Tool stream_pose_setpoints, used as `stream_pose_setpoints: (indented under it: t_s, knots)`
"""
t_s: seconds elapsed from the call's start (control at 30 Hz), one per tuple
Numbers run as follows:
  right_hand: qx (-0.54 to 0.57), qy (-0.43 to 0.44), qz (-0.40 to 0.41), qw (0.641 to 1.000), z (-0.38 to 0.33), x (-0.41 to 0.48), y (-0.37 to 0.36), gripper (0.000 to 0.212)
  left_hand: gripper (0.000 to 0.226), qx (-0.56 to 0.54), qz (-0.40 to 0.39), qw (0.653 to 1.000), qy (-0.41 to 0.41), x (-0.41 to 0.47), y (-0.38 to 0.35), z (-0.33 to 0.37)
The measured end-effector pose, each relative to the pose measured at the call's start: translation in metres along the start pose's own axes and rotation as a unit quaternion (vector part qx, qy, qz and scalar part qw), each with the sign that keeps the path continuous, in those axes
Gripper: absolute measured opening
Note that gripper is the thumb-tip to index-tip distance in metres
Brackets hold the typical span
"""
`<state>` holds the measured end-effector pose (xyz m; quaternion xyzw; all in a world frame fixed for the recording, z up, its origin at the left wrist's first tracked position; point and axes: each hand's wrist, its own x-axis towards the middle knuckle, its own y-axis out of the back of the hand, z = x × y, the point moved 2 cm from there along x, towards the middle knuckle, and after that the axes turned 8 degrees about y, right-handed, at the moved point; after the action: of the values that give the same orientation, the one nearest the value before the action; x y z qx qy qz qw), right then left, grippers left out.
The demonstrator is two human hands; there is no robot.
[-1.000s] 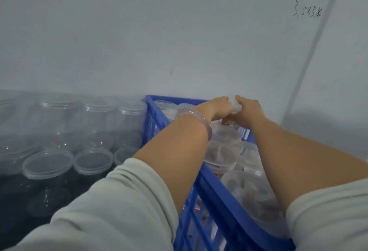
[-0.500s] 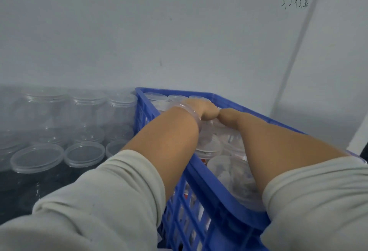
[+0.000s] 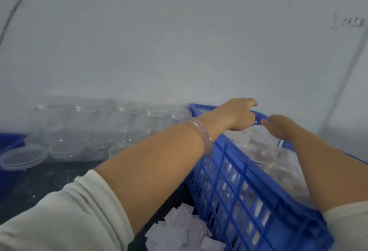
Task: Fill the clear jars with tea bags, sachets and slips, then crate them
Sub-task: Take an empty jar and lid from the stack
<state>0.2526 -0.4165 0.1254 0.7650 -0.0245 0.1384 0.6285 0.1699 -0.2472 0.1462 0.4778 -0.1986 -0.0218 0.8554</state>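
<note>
Head cam, pretty blurry, so bear with me. Left hand (image 3: 237, 114) is at the far end of the blue crate (image 3: 245, 173), knuckles up and fingers bent down inside the rim. I can't tell if it's gripping anything. A pale bangle (image 3: 200, 131) sits on that wrist. Right hand (image 3: 279, 126) is just beside it, flat-ish with fingers stretched forward over the jar tops, nothing pinched that I can see.

The filled jars (image 3: 264, 151) are in the crate, packed tight. They're clear plastic with clear lids, and bits of white and reddish stuff show through the crate's slotted side.

The crate's far rim sits close to the grey wall (image 3: 179, 41). Its left side is just beside a row of empty clear jars (image 3: 87, 119) lined along that wall. Loose clear lids (image 3: 23, 156) lie in front of those on the dark tabletop (image 3: 39, 181). A heap of white paper slips (image 3: 179, 229) lies against the crate's near left side. There's a blue edge (image 3: 10, 141) at the far left.
</note>
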Motion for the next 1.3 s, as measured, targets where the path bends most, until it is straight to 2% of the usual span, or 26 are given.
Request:
stream_pose_setpoints:
  t_s: [0.07,0.13,0.27,0.37,0.47,0.6,0.7,0.83,0.97,1.1,1.23,1.3]
  knots:
    - [0.054,0.027,0.05,0.997,-0.031,-0.009,0.019,0.049,0.054,0.014,0.031,0.999,0.04,-0.023,0.04,-0.034]
    - [0.093,0.095,0.076,0.988,-0.076,-0.018,0.037,0.051,0.055,0.04,0.061,0.995,0.075,-0.05,0.066,-0.059]
    - [0.128,0.211,0.028,0.969,-0.179,-0.043,0.041,0.039,0.055,0.043,0.149,0.972,0.178,-0.088,0.126,-0.131]
    - [0.147,0.279,0.008,0.949,-0.256,-0.067,0.014,0.032,0.054,0.051,0.156,0.961,0.224,-0.128,0.126,-0.172]
    - [0.128,0.324,-0.024,0.937,-0.313,-0.096,-0.057,0.029,0.055,0.056,0.133,0.95,0.276,-0.165,0.098,-0.213]
    - [0.102,0.302,-0.062,0.946,-0.34,-0.123,-0.157,0.031,0.043,0.039,0.049,0.955,0.29,-0.201,0.042,-0.247]
    - [0.084,0.289,-0.058,0.952,-0.332,-0.129,-0.199,0.045,0.052,0.027,0.043,0.961,0.27,-0.211,0.011,-0.263]
    - [0.106,0.278,0.044,0.954,-0.326,-0.126,-0.216,0.042,0.061,0.096,0.09,0.961,0.243,-0.207,-0.007,-0.277]
    - [0.047,0.308,0.083,0.947,-0.329,-0.119,-0.219,0.036,0.046,0.154,0.118,0.949,0.247,-0.196,-0.007,-0.287]
    - [0.101,0.3,0.071,0.946,-0.332,-0.12,-0.223,0.031,0.039,0.074,0.152,0.948,0.268,-0.199,-0.009,-0.298]
    - [0.22,0.25,0.027,0.943,-0.341,-0.122,-0.225,0.025,0.03,-0.007,0.214,0.938,0.274,-0.207,-0.014,-0.307]
    - [0.242,0.23,0.021,0.942,-0.343,-0.123,-0.224,0.022,0.025,-0.035,0.233,0.934,0.269,-0.209,-0.014,-0.307]
